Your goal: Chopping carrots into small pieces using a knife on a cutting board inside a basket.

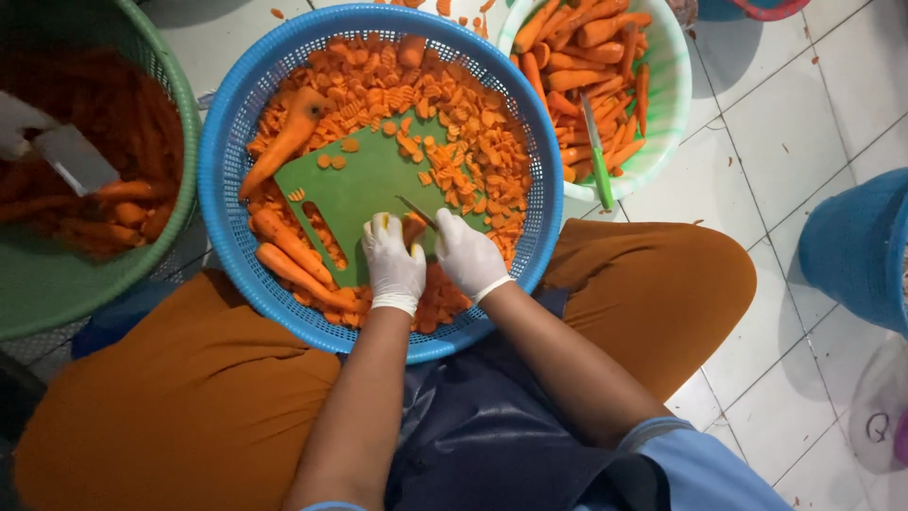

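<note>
Orange carrot piece [413, 227] sits between your gloved hands on the green cutting board [364, 189].
Your left hand [394, 265] pins it; your right hand [467, 255] grips the knife [416, 212], blade just above it.

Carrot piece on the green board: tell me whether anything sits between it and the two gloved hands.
Nothing visible does. The left hand presses directly on the carrot piece on the green cutting board, and the right hand holds the knife against it. Cut slices lie beyond, inside the blue basket.
</note>
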